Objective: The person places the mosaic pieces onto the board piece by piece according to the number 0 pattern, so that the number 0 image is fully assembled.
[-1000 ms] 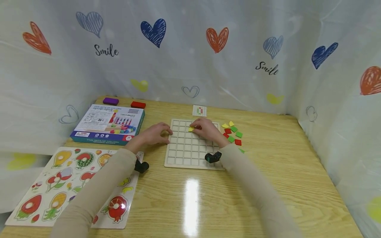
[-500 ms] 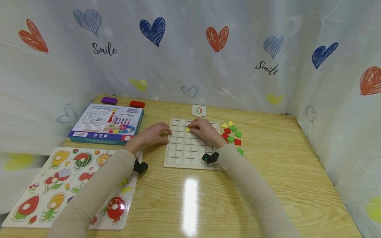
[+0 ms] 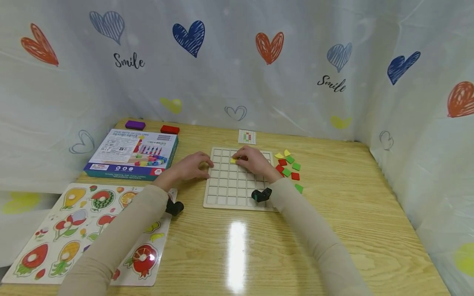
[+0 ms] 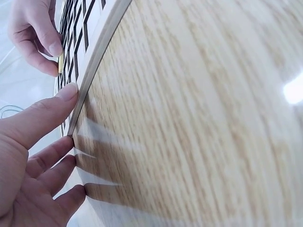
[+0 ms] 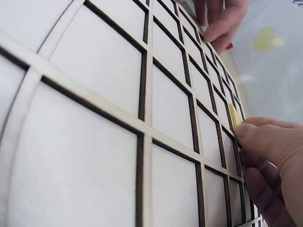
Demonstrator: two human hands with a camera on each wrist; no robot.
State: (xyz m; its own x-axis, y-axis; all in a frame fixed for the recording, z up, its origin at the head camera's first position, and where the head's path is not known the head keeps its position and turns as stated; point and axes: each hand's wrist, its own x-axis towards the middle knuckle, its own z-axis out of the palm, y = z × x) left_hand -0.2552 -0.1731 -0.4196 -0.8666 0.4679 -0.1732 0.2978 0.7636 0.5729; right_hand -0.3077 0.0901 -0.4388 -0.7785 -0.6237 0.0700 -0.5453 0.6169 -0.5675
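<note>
My right hand pinches a small yellow square tile over an upper cell of the pale wooden grid board. My left hand lies flat-fingered against the board's left edge, probably steadying it. Spare coloured tiles lie just beside the board, to its right.

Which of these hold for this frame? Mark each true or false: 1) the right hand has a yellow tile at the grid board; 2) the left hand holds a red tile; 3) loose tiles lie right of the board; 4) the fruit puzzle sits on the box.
1) True: the right hand pinches a yellow tile over the grid board.
2) False: the left hand rests against the board's left edge, holding nothing.
3) True: red, green and yellow loose tiles lie there.
4) False: the fruit puzzle lies flat on the table, nearer than the box.
</note>
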